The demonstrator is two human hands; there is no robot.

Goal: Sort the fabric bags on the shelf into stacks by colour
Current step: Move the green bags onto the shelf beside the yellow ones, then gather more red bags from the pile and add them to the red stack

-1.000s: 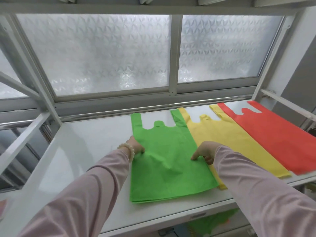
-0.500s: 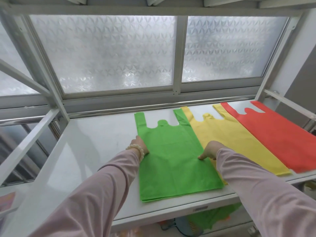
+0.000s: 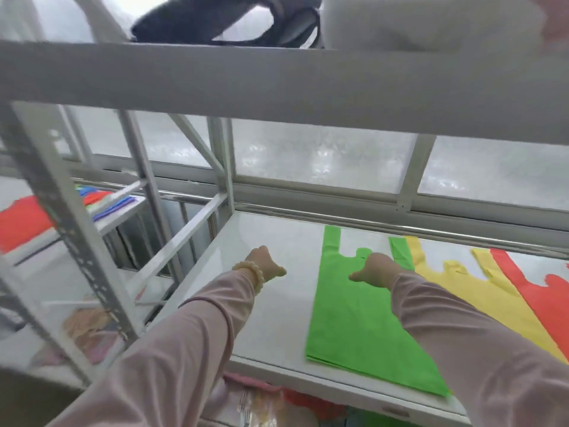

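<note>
L hand over shelf, R hand over green bag

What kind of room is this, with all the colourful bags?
Probably a storeroom or workshop: metal racks, a frosted window, and green bags, yellow bags and red bags laid on a shelf.

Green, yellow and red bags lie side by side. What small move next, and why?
Probably reach the left hand toward the mixed bags on the neighbouring shelf: that hand holds nothing, and those colours look unsorted.
</note>
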